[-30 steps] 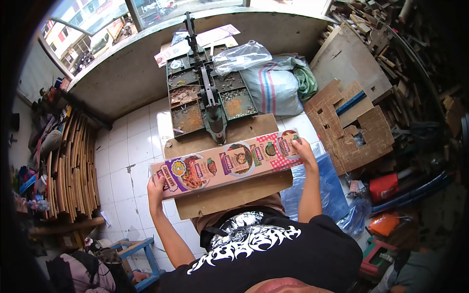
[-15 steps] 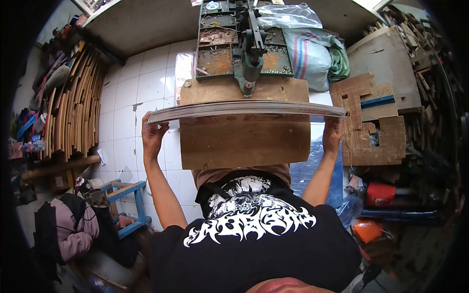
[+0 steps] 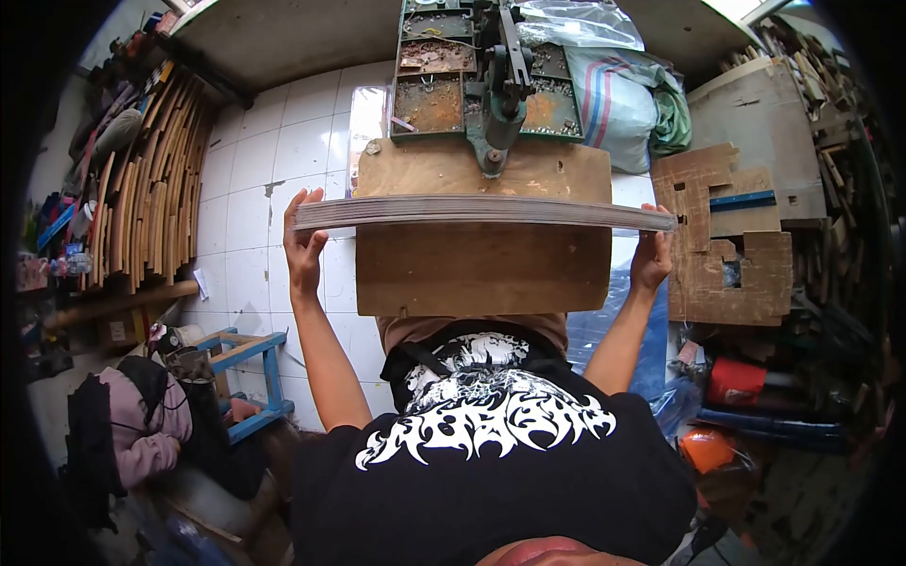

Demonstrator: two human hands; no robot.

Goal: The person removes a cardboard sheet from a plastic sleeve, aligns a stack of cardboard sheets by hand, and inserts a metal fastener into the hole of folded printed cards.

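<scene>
A long stack of thin sheets [image 3: 472,211] spans the view from left to right, its layered grey edges facing me. What the sheets are made of I cannot tell. My left hand [image 3: 304,249] grips the left end, thumb on the near side and fingers round the far side. At the opposite end my right hand [image 3: 652,253] is closed on the stack, its fingers partly hidden. Below the stack lies a brown wooden board [image 3: 481,269], and past it stands a green metal press [image 3: 494,127] with a lever; whether the stack touches the board is unclear.
Green compartment trays [image 3: 429,102] with small metal bits flank the press. A striped woven sack [image 3: 613,108] sits behind right. Cut-out boards [image 3: 694,208] stand at right, upright planks [image 3: 142,198] at left. A blue frame [image 3: 269,377] stands near the left on white tiles [image 3: 247,226].
The stack has tilted, so its edges face me more squarely and its underside no longer shows. Both hands stay at its ends; my left fingers have shifted upward. The view has swung slightly left.
</scene>
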